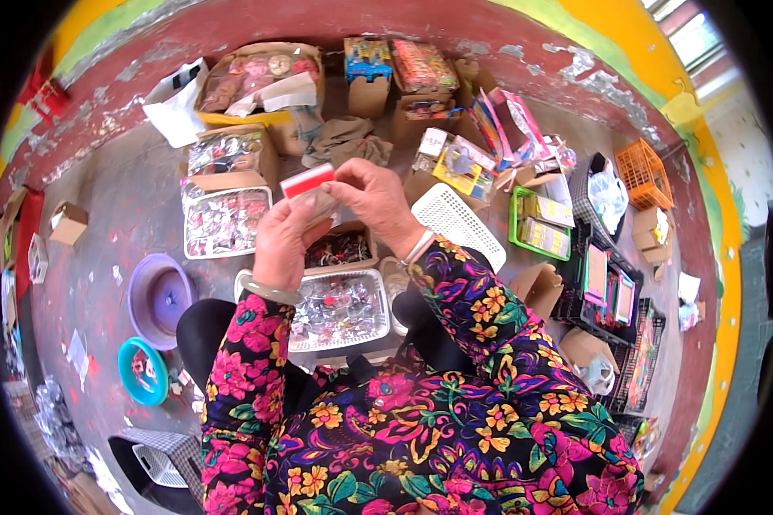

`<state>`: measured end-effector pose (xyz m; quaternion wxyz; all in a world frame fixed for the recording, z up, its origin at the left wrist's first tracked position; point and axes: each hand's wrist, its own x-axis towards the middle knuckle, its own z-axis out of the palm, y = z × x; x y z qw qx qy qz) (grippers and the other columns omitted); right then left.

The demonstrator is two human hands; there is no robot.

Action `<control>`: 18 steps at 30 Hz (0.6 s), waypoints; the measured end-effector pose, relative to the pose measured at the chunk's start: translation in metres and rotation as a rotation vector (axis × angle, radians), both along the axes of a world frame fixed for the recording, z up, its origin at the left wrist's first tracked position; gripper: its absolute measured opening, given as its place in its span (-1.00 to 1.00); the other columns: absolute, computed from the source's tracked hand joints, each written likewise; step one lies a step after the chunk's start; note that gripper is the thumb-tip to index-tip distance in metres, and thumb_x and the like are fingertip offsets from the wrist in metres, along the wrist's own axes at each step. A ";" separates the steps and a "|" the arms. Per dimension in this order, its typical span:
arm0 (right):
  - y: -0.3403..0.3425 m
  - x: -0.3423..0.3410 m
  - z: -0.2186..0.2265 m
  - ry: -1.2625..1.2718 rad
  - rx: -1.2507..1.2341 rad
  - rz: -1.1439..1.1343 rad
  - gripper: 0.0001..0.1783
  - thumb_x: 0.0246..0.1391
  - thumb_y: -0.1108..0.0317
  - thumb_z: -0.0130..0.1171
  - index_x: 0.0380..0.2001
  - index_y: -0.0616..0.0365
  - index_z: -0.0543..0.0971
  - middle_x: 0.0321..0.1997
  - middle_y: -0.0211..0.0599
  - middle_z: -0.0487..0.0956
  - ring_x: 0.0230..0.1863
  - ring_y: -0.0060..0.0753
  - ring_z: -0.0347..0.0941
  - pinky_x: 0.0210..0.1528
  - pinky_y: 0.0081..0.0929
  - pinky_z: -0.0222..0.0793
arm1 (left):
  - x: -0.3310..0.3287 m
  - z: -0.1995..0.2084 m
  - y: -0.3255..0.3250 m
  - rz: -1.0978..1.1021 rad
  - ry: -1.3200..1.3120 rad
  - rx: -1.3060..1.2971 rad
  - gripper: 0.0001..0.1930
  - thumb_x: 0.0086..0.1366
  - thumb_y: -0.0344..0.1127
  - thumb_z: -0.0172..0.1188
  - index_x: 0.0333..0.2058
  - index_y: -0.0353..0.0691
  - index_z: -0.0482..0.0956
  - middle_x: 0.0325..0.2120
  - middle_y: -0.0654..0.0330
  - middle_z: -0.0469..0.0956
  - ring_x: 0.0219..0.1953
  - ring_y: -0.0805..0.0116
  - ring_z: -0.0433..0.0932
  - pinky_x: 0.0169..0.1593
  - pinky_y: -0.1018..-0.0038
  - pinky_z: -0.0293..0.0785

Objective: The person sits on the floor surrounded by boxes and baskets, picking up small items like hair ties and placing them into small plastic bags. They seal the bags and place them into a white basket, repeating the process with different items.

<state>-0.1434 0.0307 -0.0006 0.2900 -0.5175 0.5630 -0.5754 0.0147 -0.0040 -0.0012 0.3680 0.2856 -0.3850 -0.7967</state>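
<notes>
A small clear plastic packet with a red and white card top (308, 181) is held up in front of me by both hands. My left hand (285, 243) grips it from below, thumb and fingers closed on its lower part. Pinching the card's right corner is my right hand (376, 204), its fingers curled. What the packet contains is hidden by my fingers. Below my hands, between my knees, sits a white plastic basket (338, 346) full of small clear packets. Just beyond it is a cardboard box (360, 267) holding dark small items.
To the left stand another white basket (222, 256), a purple basin (137, 296) and a teal basin (132, 390). A perforated white tray (457, 225), a green crate (541, 249) and a black crate (634, 283) are at right. Filled cartons (294, 127) line the wall.
</notes>
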 end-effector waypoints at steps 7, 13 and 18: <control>-0.003 0.002 -0.003 0.165 -0.041 0.015 -0.70 -0.04 0.16 0.20 -0.51 0.20 0.47 -0.57 -0.27 0.47 -0.53 -0.42 0.40 -0.47 -0.50 0.30 | 0.003 0.004 0.004 0.021 -0.076 -0.041 -0.78 0.27 -0.33 0.04 -0.15 -0.26 0.46 -0.22 0.22 0.52 -0.20 0.46 0.52 -0.15 0.52 0.49; -0.004 0.003 0.000 0.658 -0.220 -0.143 -0.72 0.01 0.18 0.10 -0.58 0.15 0.41 -0.56 -0.17 0.43 -0.43 -0.11 0.37 -0.40 -0.25 0.26 | 0.002 0.000 0.003 0.039 -0.067 -0.028 -0.78 0.28 -0.32 0.02 -0.14 -0.26 0.46 -0.20 0.21 0.52 -0.19 0.45 0.52 -0.16 0.53 0.49; 0.002 0.009 0.004 0.604 -0.135 -0.068 -0.75 -0.01 0.22 0.12 -0.59 0.15 0.40 -0.55 -0.21 0.42 -0.40 -0.10 0.35 -0.40 -0.26 0.24 | 0.005 -0.007 0.001 0.024 -0.096 -0.039 -0.78 0.29 -0.31 0.00 -0.15 -0.25 0.47 -0.22 0.22 0.52 -0.20 0.48 0.51 -0.18 0.55 0.49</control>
